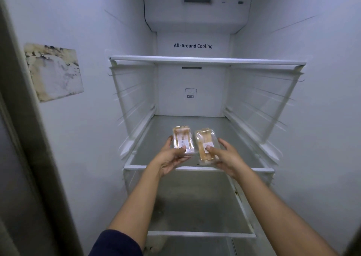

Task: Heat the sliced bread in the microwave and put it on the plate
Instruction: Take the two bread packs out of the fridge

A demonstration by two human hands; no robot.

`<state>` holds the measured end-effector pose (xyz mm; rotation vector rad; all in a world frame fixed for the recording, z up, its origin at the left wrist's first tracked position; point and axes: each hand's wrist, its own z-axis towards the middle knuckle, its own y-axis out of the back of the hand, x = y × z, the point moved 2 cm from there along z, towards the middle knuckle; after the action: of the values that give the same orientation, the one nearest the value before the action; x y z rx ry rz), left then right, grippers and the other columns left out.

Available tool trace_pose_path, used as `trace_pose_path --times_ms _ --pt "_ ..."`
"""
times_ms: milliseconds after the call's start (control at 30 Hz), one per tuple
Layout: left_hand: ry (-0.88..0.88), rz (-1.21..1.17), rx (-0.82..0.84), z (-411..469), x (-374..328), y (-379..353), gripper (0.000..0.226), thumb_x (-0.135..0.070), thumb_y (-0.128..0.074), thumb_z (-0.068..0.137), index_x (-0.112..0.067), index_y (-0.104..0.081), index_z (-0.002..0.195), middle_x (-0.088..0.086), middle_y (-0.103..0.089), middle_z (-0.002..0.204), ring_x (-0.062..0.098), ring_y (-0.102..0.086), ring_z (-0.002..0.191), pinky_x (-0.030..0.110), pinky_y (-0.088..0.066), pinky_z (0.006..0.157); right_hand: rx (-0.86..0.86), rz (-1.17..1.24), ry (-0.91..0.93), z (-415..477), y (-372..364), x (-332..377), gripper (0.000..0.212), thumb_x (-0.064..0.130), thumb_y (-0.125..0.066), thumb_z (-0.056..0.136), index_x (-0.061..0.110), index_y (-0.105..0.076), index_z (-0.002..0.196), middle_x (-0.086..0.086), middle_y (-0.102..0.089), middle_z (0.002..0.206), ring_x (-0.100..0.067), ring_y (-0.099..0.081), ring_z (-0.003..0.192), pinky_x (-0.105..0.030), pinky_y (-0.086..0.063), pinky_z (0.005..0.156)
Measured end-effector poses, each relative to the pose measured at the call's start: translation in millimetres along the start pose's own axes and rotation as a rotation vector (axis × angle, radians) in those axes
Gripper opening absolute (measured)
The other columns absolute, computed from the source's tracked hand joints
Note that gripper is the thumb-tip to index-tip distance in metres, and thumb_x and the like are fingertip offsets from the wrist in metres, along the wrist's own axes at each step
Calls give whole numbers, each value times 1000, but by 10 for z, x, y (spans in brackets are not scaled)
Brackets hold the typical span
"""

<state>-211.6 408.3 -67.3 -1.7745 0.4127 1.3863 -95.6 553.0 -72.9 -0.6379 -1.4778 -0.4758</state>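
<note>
A wrapped bread pack (182, 138) is pinched by the left hand (172, 158), thumb on top, fingers curled beneath; a second bread pack (204, 141), just beside it, is gripped likewise by the right hand (224, 156), presumably so both can be drawn out together; each clear wrapper holds slices; through the blur, the packs seem barely lifted off the glass shelf (195, 168) under the hands; a lower shelf (201, 234) lies beneath the wrists, inside the fridge (273, 99).
</note>
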Motion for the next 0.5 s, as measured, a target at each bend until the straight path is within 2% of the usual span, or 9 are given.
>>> trace_pose_path --times_ms 67,133,200,267,300,333,400,500 --pt "-10 21 22 -90 14 -5 73 14 -53 84 -22 -27 141 16 -61 106 25 -69 76 34 -59 70 -17 24 13 -124 18 -9 70 8 -67 84 22 -33 143 -12 -55 130 -28 -66 91 -43 -55 75" --pt "-28 35 41 -201 17 -30 76 14 -54 83 -23 -25 144 14 -64 104 20 -70 72 31 -59 69 -11 86 32 -275 6 -20 66 8 -64 86 23 -34 143 -11 -56 131 -28 -66 93 -41 -57 69" --pt "-61 50 62 -341 13 -73 79 13 -53 85 -26 -21 145 12 -64 104 21 -68 78 30 -58 71 -2 143 60 -433 -11 -23 63 8 -62 88 22 -34 143 -11 -56 131 -28 -65 96 -34 -57 57" --pt "-98 80 101 -512 10 -117 80 11 -52 86 -29 -18 146 14 -62 114 24 -65 89 33 -56 79 -8 210 109 -629 -17 -2 63 7 -58 90 22 -32 145 -12 -54 133 -28 -64 96 -27 -54 48" --pt "-109 86 120 -604 18 -123 81 10 -53 86 -30 -16 147 15 -60 119 25 -64 93 35 -55 81 -12 232 136 -741 -12 13 63 7 -58 90 23 -31 145 -10 -53 135 -28 -63 98 -29 -56 51" --pt "-121 96 134 -701 32 -128 82 8 -53 86 -31 -15 147 14 -58 123 25 -64 96 35 -56 81 -18 242 163 -851 -8 19 64 8 -58 90 26 -31 145 -8 -53 135 -27 -63 102 -35 -59 61" --pt "-155 139 141 -902 83 -113 84 5 -55 85 -33 -13 147 10 -58 122 23 -64 97 32 -58 79 -26 231 226 -1086 16 -1 65 14 -61 87 30 -33 144 -5 -54 135 -27 -63 108 -47 -56 82" --pt "-204 187 161 -1236 192 -95 89 -1 -60 83 -37 -10 147 9 -54 131 24 -63 107 37 -53 89 -33 189 277 -1494 31 -80 79 37 -77 71 40 -38 139 -4 -51 139 -29 -61 113 -55 -50 92"
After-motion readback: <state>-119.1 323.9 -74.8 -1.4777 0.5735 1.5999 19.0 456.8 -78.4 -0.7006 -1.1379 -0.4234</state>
